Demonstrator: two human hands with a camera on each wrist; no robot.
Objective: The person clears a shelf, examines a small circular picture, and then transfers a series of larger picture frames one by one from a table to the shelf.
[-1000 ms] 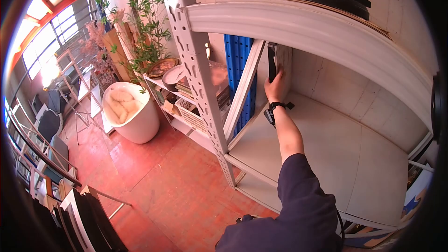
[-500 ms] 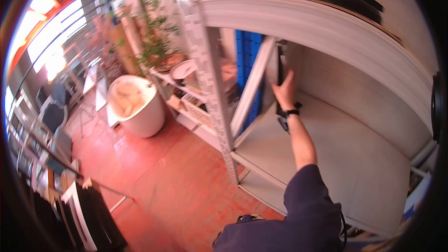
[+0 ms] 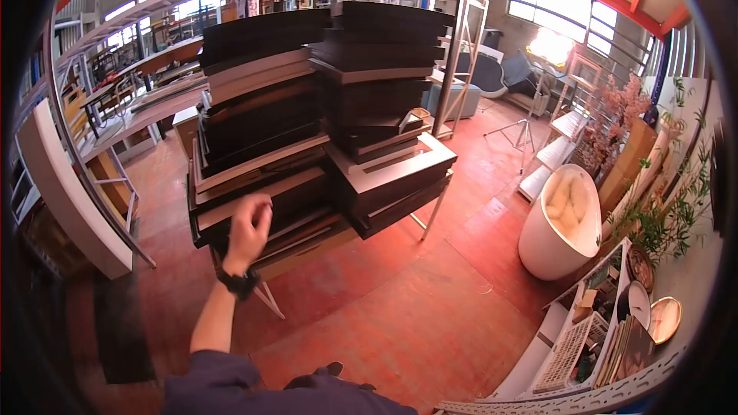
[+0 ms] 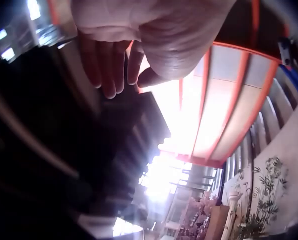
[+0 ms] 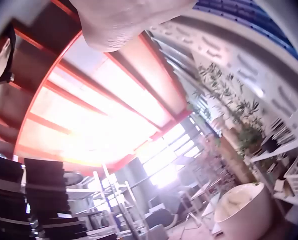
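Observation:
My left hand (image 3: 250,232) reaches toward the near side of a tall pile of flat black boards (image 3: 265,127). Its fingers are loosely bent and hold nothing. In the left wrist view the fingertips (image 4: 109,92) hang down in front of the dark pile. Beside it stands a second black pile (image 3: 377,100), with a pale board (image 3: 384,177) jutting out low down. Only the heel of my right hand (image 5: 124,25) shows, at the top of the right wrist view; its fingers are hidden, and the head view does not include it.
A white tub-shaped chair (image 3: 538,238) stands at the right. Nearer is a low shelf with a white basket (image 3: 565,357) and round plates. A curved white panel (image 3: 69,184) leans at the left. A tripod (image 3: 523,134) stands farther back on the red floor.
The head view has swung left from the grey shelf to the black piles. Earlier a hand was at an upright dark flat thing on that shelf, then spread its fingers beside it.

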